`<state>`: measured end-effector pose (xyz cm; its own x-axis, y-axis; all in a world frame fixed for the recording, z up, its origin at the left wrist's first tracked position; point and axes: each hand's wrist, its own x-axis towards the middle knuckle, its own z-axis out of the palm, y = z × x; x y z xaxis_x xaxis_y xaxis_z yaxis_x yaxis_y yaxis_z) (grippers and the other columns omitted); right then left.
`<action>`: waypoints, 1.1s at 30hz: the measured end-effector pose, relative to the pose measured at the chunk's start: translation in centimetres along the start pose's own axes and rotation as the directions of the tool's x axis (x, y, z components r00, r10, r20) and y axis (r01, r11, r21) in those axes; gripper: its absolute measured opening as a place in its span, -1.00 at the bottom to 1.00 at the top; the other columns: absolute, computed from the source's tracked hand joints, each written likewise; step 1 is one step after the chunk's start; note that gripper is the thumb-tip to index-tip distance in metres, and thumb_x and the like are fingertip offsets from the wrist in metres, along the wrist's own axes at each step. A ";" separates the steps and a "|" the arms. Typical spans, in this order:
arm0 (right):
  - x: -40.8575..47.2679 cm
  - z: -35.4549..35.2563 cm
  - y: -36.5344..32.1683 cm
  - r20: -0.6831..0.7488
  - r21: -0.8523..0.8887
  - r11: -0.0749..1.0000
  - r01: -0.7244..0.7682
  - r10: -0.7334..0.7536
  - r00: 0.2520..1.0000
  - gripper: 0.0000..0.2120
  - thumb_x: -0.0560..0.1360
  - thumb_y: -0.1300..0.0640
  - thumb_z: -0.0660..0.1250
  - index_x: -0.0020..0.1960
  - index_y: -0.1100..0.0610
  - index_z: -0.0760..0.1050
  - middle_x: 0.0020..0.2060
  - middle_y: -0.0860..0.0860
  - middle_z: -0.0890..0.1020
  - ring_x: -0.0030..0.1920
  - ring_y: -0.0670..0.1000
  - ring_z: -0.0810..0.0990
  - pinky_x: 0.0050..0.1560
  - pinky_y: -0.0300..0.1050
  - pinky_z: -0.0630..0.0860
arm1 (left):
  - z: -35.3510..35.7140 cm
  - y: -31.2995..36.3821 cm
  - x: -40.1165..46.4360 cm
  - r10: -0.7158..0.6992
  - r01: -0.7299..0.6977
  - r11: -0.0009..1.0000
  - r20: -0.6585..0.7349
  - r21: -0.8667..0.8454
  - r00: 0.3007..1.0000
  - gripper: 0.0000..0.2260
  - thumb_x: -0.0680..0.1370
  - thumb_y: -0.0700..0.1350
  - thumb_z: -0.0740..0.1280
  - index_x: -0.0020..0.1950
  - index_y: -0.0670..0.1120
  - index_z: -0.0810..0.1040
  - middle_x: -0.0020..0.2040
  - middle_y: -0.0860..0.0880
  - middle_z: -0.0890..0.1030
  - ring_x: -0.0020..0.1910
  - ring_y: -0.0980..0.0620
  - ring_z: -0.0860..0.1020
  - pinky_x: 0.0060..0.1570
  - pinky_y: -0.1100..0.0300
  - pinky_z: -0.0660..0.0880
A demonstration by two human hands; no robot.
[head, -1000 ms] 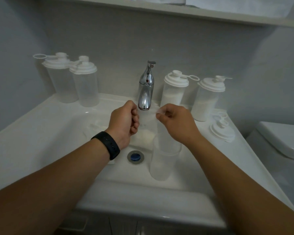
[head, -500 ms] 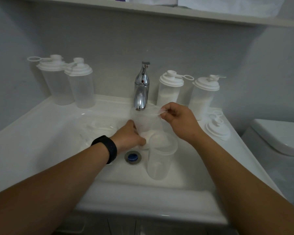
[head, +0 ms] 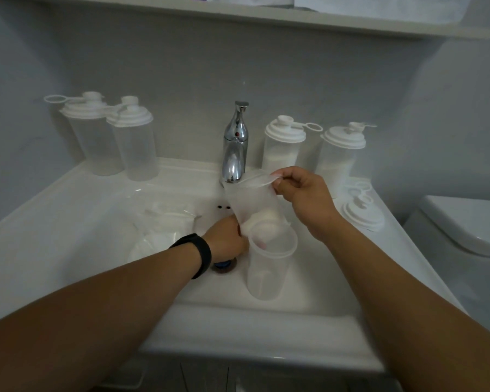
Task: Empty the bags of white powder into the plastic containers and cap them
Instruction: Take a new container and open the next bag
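Over sink basin point(head: 68, 250) | R hand point(head: 303, 199) pinches bag point(head: 252, 202) top, L hand point(head: 227, 239) grips its low end at open container point(head: 269, 267) rim | risk — bag mouth misses rim, powder spills; container tips.

left hand point(head: 228, 236) dropped to bag point(head: 252, 205) bottom, tipping it over container point(head: 269, 267)

White sink point(head: 68, 222), chrome tap point(head: 234, 148), black wristband point(head: 201, 254), grey wall point(head: 181, 80)
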<state>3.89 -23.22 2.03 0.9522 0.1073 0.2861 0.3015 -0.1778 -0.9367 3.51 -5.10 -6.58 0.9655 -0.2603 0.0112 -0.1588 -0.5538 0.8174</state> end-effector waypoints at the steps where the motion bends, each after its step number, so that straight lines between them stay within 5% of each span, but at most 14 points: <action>1: 0.0 0.0 0.1 0.002 0.000 1.000 -0.001 0.001 1.000 -0.86 0.59 0.30 0.37 -0.05 0.10 0.64 -0.28 -0.06 0.69 -0.25 -0.16 0.62 -0.16 -0.39 0.49 | -0.1 -0.3 0.1 -0.020 0.021 1.000 -0.010 0.015 1.000 -0.82 0.54 -0.01 0.48 0.11 0.16 0.60 -0.03 0.19 0.66 0.04 0.09 0.62 0.06 0.18 0.54; 4: 0.0 0.0 0.1 -0.012 0.033 0.999 -0.014 0.014 1.000 -0.89 0.60 0.31 0.35 0.06 0.17 0.62 -0.24 0.00 0.67 -0.28 -0.19 0.60 -0.20 -0.42 0.46 | -0.5 -0.3 0.0 -0.055 0.054 0.998 -0.027 -0.025 0.998 -0.80 0.51 -0.01 0.51 0.12 0.09 0.66 -0.03 0.10 0.71 0.01 0.06 0.66 0.10 0.08 0.61; 8: 0.1 -0.8 0.4 -0.023 -0.027 0.996 -0.089 0.089 0.996 -0.68 0.58 0.14 0.42 0.29 -0.05 0.49 -0.07 0.01 0.71 -0.09 -0.11 0.68 0.00 -0.30 0.56 | -1.0 0.2 -0.2 -0.079 0.074 0.982 -0.026 -0.173 0.997 -0.72 0.46 0.00 0.56 0.12 -0.03 0.67 -0.11 -0.02 0.73 -0.15 -0.01 0.68 -0.06 0.03 0.67; 11: 0.3 -1.5 1.2 -0.114 -0.114 0.948 -0.297 0.284 0.952 -0.79 0.54 0.05 0.44 0.16 -0.02 0.56 0.01 0.03 0.66 -0.08 -0.02 0.61 0.04 -0.12 0.52 | -1.2 0.7 -0.5 -0.088 0.084 0.964 -0.004 -0.253 0.996 -0.78 0.50 -0.03 0.56 0.09 -0.04 0.67 -0.21 0.01 0.70 -0.25 0.08 0.63 -0.21 0.18 0.58; 15: -0.3 -1.3 1.8 -0.063 0.191 0.795 -0.576 0.595 0.801 -0.74 0.55 -0.08 0.39 0.04 0.11 0.54 -0.14 0.05 0.56 -0.24 0.01 0.51 -0.13 -0.08 0.51 | -1.6 2.1 -0.9 -0.077 0.063 0.916 -0.020 -0.396 0.997 -0.74 0.51 -0.06 0.55 0.16 -0.06 0.67 -0.05 -0.11 0.75 -0.12 -0.04 0.70 -0.18 0.23 0.62; 17: -0.9 -0.7 1.9 0.103 0.326 0.687 -0.649 0.657 0.747 -0.57 0.55 -0.17 0.37 0.18 0.18 0.56 -0.04 0.11 0.60 -0.07 0.10 0.57 0.10 0.02 0.59 | -1.6 2.6 -1.1 -0.065 0.050 0.886 -0.018 -0.461 0.998 -0.71 0.51 -0.08 0.55 0.20 -0.08 0.67 0.02 -0.12 0.75 0.01 -0.09 0.72 -0.10 0.21 0.64; 21: -1.7 -0.3 1.6 0.379 0.468 0.528 -0.709 0.605 0.700 -0.29 0.54 -0.33 0.32 0.35 0.27 0.50 0.20 0.24 0.66 0.24 0.22 0.64 0.38 0.19 0.49 | -1.8 3.2 -1.3 -0.028 0.028 0.834 0.009 -0.552 1.000 -0.63 0.52 -0.14 0.52 0.32 -0.09 0.61 0.10 -0.05 0.74 0.08 -0.01 0.71 0.00 0.18 0.64; 29: -1.8 -0.1 1.6 0.463 0.628 0.436 -0.645 0.457 0.759 -0.18 0.55 -0.37 0.26 0.54 0.24 0.33 0.49 0.33 0.38 0.48 0.22 0.33 0.55 0.33 0.19 | -2.2 4.3 -1.7 0.072 -0.037 0.853 0.048 -0.520 0.996 -0.72 0.61 -0.15 0.42 0.33 -0.03 0.63 0.12 -0.01 0.74 0.11 0.03 0.70 0.02 0.24 0.61; 31: -1.5 -0.2 1.8 0.414 0.655 0.466 -0.595 0.436 0.799 -0.21 0.56 -0.36 0.25 0.53 0.23 0.37 0.43 0.31 0.46 0.45 0.29 0.43 0.51 0.31 0.28 | -2.3 4.6 -1.6 0.060 -0.050 0.864 0.004 -0.501 0.998 -0.76 0.63 -0.14 0.40 0.29 0.02 0.64 0.09 -0.02 0.74 0.07 0.04 0.70 0.00 0.24 0.62; 33: -1.2 -0.5 1.8 0.284 0.690 0.503 -0.521 0.473 0.834 -0.28 0.56 -0.32 0.27 0.50 0.19 0.43 0.21 0.22 0.64 0.13 0.20 0.65 0.25 0.16 0.55 | -2.9 4.7 -1.7 0.030 -0.051 0.890 -0.055 -0.452 0.998 -0.80 0.64 -0.14 0.38 0.24 0.05 0.66 0.03 -0.06 0.73 -0.06 0.06 0.69 -0.05 0.23 0.63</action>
<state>3.35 -24.15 0.10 0.9225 0.2835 -0.2620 -0.3783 0.5295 -0.7593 1.77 -4.97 -1.08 0.9703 -0.2326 0.0672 -0.0976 -0.1218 0.9877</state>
